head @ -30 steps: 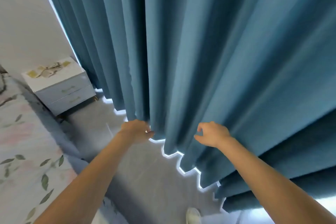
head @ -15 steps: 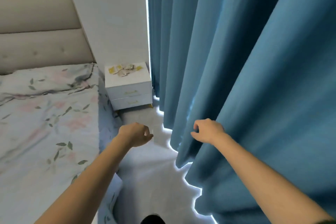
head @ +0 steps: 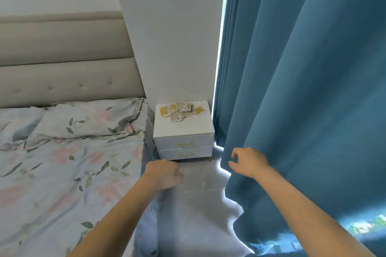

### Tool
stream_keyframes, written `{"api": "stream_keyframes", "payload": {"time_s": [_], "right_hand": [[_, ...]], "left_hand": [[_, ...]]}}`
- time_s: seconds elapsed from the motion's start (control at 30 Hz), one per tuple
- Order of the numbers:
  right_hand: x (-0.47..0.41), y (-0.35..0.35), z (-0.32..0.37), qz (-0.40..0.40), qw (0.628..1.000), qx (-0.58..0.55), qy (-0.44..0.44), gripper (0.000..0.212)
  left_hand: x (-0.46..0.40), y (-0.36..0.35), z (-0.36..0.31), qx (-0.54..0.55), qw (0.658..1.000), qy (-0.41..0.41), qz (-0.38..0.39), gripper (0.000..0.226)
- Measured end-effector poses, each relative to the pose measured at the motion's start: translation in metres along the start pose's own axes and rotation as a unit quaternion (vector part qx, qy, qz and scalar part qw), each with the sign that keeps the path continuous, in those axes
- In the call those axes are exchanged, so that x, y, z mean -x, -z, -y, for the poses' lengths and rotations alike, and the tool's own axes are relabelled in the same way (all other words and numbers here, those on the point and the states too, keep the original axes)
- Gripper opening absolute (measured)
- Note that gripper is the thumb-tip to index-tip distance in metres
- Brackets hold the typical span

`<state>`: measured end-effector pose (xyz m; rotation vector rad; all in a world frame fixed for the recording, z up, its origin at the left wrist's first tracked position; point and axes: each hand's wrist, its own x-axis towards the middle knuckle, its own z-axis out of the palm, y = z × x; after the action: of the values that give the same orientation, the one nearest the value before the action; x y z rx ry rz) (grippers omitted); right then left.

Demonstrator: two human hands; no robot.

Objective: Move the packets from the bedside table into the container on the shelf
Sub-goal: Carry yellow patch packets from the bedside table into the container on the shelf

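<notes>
Several yellow and beige packets (head: 181, 109) lie in a loose heap at the back of the white bedside table (head: 183, 129), which has two drawers with gold handles. My left hand (head: 164, 173) hangs in front of the table's base, fingers curled in, nothing in it. My right hand (head: 248, 160) is at the same height beside the curtain, fingers loosely curled and apart, empty. Both hands are well short of the packets. No shelf or container is in view.
A bed with floral bedding (head: 62, 165) and a beige padded headboard (head: 62, 58) fills the left. A blue curtain (head: 302, 100) hangs along the right, down to the floor. A narrow strip of grey floor (head: 198, 204) runs between them to the table.
The view has swung from the curtain to the left, and the bedside table with the packets now sits in the centre and closer. Both hands stay held out in front, empty.
</notes>
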<state>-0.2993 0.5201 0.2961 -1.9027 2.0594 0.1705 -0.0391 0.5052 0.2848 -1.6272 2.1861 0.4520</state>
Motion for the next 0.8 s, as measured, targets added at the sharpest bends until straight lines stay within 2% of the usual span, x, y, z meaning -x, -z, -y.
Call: {"api": "stream_keyframes", "payload": {"time_s": [0.27,0.53,0.67,0.8], "right_hand": [[-0.204,0.038,0.027,0.040,0.999,-0.005,0.022,0.030],[-0.422,0.068,0.054,0.090,0.991,0.036,0.091,0.041],[-0.504,0.056,0.063,0.120,0.986,0.050,0.104,0.041],[-0.584,0.010,0.077,0.129,0.980,0.060,0.142,0.038]], "left_hand": [[-0.174,0.080,0.044,0.011,1.000,0.000,0.005,0.041],[-0.342,0.143,0.119,0.031,0.997,0.066,0.001,0.044],[-0.414,0.140,0.154,0.051,0.995,0.090,0.011,0.040],[-0.500,0.097,0.183,0.034,0.993,0.102,0.040,0.034]]}}
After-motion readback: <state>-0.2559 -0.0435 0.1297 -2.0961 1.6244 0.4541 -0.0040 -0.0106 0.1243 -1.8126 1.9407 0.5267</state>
